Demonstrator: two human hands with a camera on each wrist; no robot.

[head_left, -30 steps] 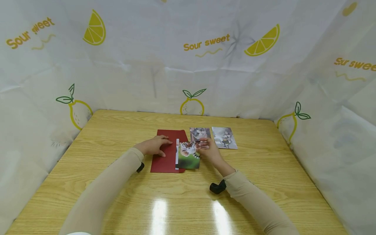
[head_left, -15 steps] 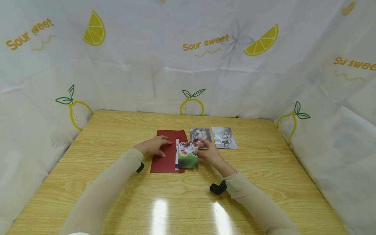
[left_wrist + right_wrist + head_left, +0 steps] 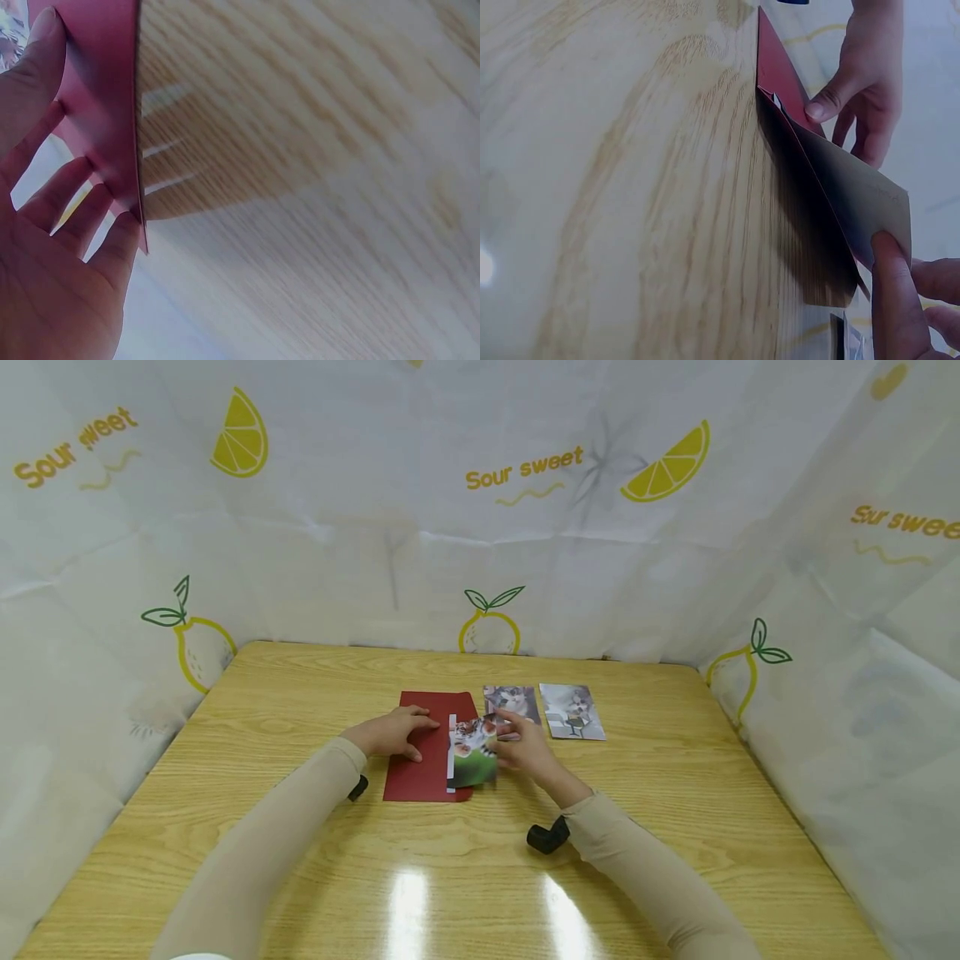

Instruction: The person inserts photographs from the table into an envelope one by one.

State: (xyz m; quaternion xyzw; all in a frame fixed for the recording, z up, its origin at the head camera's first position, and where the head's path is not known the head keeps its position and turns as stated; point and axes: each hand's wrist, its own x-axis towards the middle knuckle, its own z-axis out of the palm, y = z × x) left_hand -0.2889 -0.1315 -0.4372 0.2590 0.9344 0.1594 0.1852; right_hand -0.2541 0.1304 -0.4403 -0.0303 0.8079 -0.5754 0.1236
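A red envelope [image 3: 412,781] lies on the table with its flap turned to the right. My left hand [image 3: 386,735] rests on its left part, fingers spread, thumb pressing the red paper [image 3: 97,90]. At the envelope's mouth, a photo of a tiger [image 3: 474,764] slants upward, its left edge beside a narrow white strip. Whether that edge is inside the envelope, I cannot tell. My right hand [image 3: 532,753] pinches the photo's right edge between thumb and fingers. In the right wrist view the photo's plain back [image 3: 855,180] rises over the dark underside of the flap.
Behind my right hand lies a cat photo [image 3: 512,697], partly covered by the fingers. Right of it is another, pale animal photo [image 3: 573,710]. The wooden table [image 3: 675,760] ends at a white printed curtain [image 3: 360,593] at the back.
My right hand has moved left, carrying the tiger photo a little farther left toward the envelope's mouth. The left hand has stayed on the envelope.
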